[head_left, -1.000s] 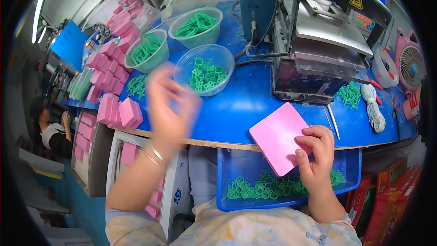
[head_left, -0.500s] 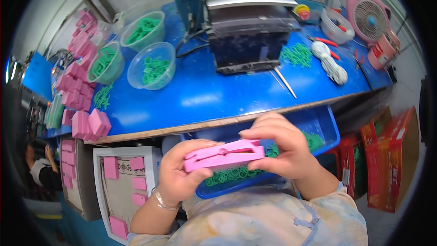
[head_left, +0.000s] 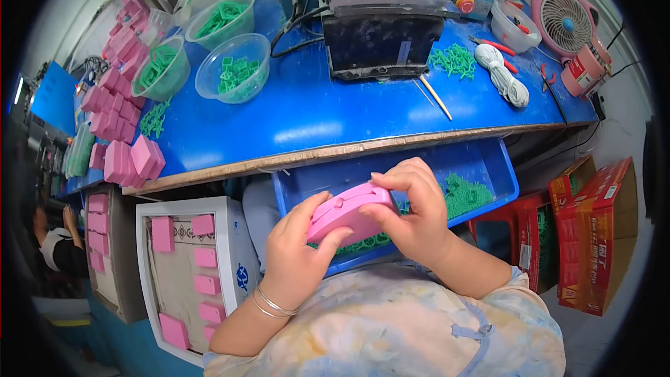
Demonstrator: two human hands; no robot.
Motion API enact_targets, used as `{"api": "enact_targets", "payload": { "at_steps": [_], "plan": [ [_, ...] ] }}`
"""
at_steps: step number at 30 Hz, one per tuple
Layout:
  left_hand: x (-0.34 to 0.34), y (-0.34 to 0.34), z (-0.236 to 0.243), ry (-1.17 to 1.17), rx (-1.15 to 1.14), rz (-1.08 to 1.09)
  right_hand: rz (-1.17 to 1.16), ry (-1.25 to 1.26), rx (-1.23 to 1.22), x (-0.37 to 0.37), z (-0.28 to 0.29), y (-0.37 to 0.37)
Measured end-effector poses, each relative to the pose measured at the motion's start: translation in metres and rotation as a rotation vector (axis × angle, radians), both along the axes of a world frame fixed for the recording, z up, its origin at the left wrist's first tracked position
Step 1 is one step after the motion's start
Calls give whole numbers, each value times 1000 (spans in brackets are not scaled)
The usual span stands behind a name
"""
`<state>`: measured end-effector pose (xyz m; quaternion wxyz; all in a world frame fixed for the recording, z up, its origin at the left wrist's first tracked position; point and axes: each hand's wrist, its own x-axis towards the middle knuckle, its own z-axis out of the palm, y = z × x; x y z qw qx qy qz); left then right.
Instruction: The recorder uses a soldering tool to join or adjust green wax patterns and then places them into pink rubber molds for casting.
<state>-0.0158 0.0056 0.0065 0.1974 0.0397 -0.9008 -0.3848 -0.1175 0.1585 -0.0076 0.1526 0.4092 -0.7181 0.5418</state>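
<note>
A pink rubbery square block (head_left: pixel 347 215), split along its edge with a small notch, is held over the blue bin (head_left: pixel 509 174) of green pieces. My left hand (head_left: pixel 296 255) is closed round its left end, thumb along the lower side. My right hand (head_left: pixel 420 223) grips the right end, fingers on top and thumb against the near side. The bin sits just below the worktop edge and holds many green moulded pieces (head_left: pixel 464 194).
On the blue worktop (head_left: pixel 293 126) are tubs (head_left: pixel 234 73) of green pieces, stacked pink blocks (head_left: pixel 124 165), a press (head_left: pixel 377 49), cord (head_left: pixel 501 77) and a fan (head_left: pixel 564 17). Trays (head_left: pixel 183 272) with pink blocks stand lower left; red cartons (head_left: pixel 586 251) lower right. Another person (head_left: pixel 59 244) is far left.
My left hand came down onto the pink block, which turned from flat to edge-on. Since then both hands have tilted it and raised it slightly, and the view has shifted.
</note>
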Motion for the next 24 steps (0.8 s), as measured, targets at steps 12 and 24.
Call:
{"api": "enact_targets", "payload": {
  "at_steps": [12, 24],
  "plan": [
    [-2, -6, -12, 105, 165, 83, -6, -223, -212, -3, -24, -14],
    [-13, -35, -19, 32, 1042, -374, 756, -742, -221, -24, -22, -1]
  ]
}}
